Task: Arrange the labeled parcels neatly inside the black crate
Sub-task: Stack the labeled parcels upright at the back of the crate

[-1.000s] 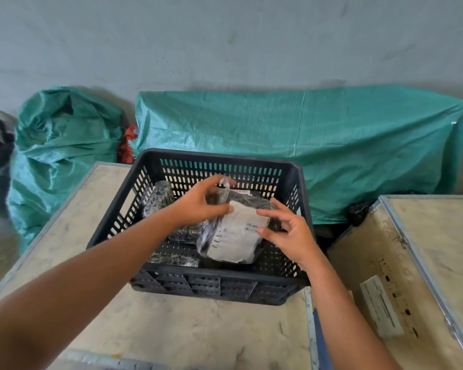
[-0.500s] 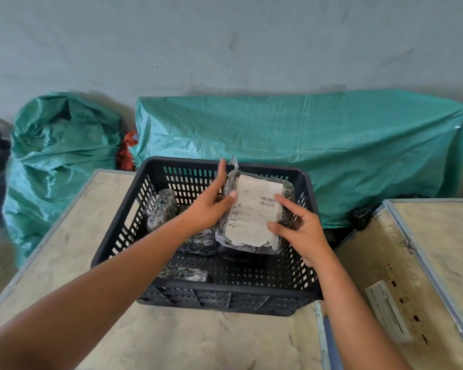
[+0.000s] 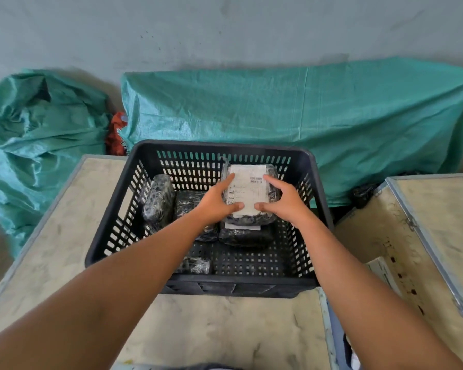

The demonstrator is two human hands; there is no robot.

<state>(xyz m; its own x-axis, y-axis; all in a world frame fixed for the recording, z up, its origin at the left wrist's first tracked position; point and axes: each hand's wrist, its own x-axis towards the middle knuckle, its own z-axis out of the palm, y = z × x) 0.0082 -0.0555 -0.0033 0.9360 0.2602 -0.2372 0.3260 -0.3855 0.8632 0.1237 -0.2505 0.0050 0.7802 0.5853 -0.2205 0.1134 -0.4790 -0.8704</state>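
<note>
I've got my left hand (image 3: 219, 202) and right hand (image 3: 280, 202) on the labeled parcel (image 3: 247, 193), fingers half curled along its two sides, thumbs across the near end of the label. It sits at the back right of the black crate (image 3: 316, 182), on top of another wrapped parcel (image 3: 245, 236) (slick film on film, I reckon). The risk: if I let go off-centre it slides forward or tips toward the loose bundles (image 3: 158, 200) on the left, spoiling the stack.
</note>
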